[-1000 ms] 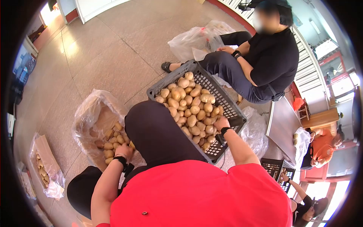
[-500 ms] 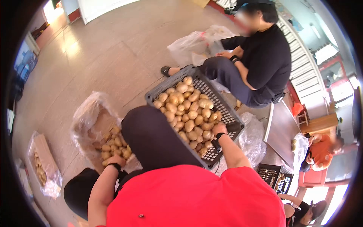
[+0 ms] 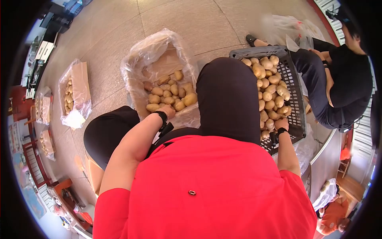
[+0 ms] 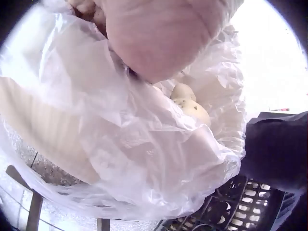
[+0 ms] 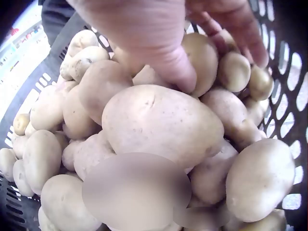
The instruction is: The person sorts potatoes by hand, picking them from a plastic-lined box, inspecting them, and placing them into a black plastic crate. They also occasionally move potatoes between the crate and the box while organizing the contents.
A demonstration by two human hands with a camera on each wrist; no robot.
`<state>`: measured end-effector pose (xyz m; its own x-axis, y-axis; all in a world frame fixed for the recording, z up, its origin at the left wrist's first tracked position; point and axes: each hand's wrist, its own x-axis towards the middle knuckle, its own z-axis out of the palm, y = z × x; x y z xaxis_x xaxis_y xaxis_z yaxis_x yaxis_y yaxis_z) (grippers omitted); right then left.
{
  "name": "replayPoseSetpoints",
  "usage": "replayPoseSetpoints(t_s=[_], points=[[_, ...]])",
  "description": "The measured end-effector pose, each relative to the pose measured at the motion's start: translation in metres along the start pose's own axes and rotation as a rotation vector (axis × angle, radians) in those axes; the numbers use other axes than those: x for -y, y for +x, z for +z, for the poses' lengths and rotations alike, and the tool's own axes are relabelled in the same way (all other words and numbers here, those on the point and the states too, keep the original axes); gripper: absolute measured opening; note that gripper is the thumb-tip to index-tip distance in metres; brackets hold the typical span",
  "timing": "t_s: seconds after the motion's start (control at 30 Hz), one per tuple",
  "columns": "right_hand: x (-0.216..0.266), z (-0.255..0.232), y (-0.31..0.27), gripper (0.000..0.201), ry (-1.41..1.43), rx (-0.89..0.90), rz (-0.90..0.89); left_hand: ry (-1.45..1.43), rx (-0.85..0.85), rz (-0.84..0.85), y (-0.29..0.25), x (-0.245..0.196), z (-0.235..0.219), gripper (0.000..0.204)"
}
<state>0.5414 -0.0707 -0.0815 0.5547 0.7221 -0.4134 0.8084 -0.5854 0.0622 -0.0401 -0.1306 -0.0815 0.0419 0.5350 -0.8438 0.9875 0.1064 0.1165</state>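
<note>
In the head view, my left hand (image 3: 168, 111) reaches over the near edge of a plastic-lined cardboard box (image 3: 133, 65), right at the potatoes (image 3: 169, 91) inside. The left wrist view shows its palm (image 4: 166, 36) above the crumpled plastic liner (image 4: 144, 154); its fingers are mostly hidden. My right hand (image 3: 281, 123) is down in a black plastic crate (image 3: 296, 97) heaped with potatoes. From the right wrist, its thumb (image 5: 178, 72) lies against one side of a potato (image 5: 201, 60) and its fingers (image 5: 243, 31) curl down along the other.
My knee (image 3: 229, 95) rises between box and crate. Across the crate sits a person in black (image 3: 350, 75), a plastic bag (image 3: 294, 30) beside them. More lined boxes of potatoes, including one nearby (image 3: 81, 85), stand on the floor at left. A table (image 3: 324, 167) is at right.
The head view has swung left, so box and crate appear farther right and higher. Both hands stay at their containers, the left in the box and the right in the crate.
</note>
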Motion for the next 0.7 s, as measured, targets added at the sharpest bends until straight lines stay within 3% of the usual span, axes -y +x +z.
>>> replayPoseSetpoints(t_s=[0.07,0.17,0.2,0.23,0.3,0.43,0.5,0.6,0.7], points=[[0.004,-0.007,-0.007,0.057,0.067,-0.018,0.045,-0.310,-0.095,-0.156,0.022,0.014,0.022,0.063],[0.011,-0.023,-0.024,0.061,0.134,0.024,0.057,-0.320,-0.142,-0.193,-0.009,0.003,0.002,0.071],[0.007,-0.019,-0.021,0.064,0.151,0.016,0.047,-0.128,-0.020,-0.094,-0.023,-0.004,-0.017,0.071],[0.001,-0.013,-0.017,0.064,0.150,0.019,0.043,-0.130,-0.020,-0.098,-0.009,0.007,-0.003,0.071],[-0.004,-0.005,-0.014,0.067,0.194,-0.040,-0.015,-0.391,-0.157,-0.371,0.008,0.023,0.018,0.067],[-0.004,0.007,-0.008,0.070,0.184,-0.054,0.200,-0.250,-0.099,-0.411,-0.005,0.015,0.005,0.058],[-0.004,0.012,-0.005,0.070,0.160,-0.061,0.188,-0.015,0.136,-0.180,-0.008,0.016,-0.004,0.052],[-0.009,0.023,0.004,0.072,0.108,-0.084,0.130,-0.008,0.075,-0.317,0.013,0.039,0.022,0.051],[-0.014,0.028,0.008,0.071,0.088,-0.099,0.077,-0.034,0.097,-0.316,0.021,0.045,0.026,0.047]])
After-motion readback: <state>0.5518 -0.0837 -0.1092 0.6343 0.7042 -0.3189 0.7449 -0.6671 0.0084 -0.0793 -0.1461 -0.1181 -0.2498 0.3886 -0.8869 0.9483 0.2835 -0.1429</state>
